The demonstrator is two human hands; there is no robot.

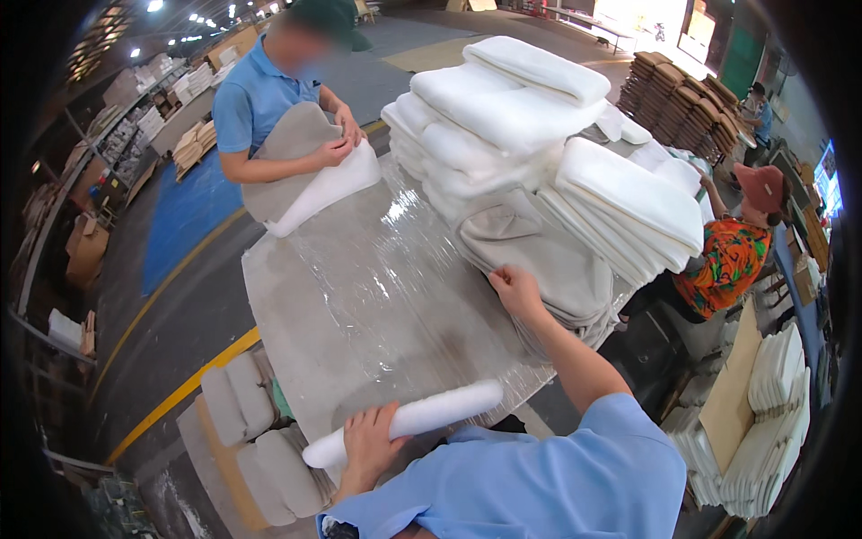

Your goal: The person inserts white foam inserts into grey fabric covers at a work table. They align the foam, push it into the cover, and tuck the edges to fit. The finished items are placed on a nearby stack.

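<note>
Close to my body, a roll of white padding lies along the near edge of the table. My left hand is wrapped over its left end, fingers on top. Farther right, my right hand has its fingers closed at the left edge of a stack of grey fabric covers; they seem to pinch the top cover's edge. Behind that stack rises a tall pile of folded white padding. More folded white padding leans to the right of it.
Across the table, a co-worker in blue holds a grey cover and white padding. Another person sits at the right. Grey cushions are stacked at lower left, white pieces at lower right. Clear plastic covers the tabletop.
</note>
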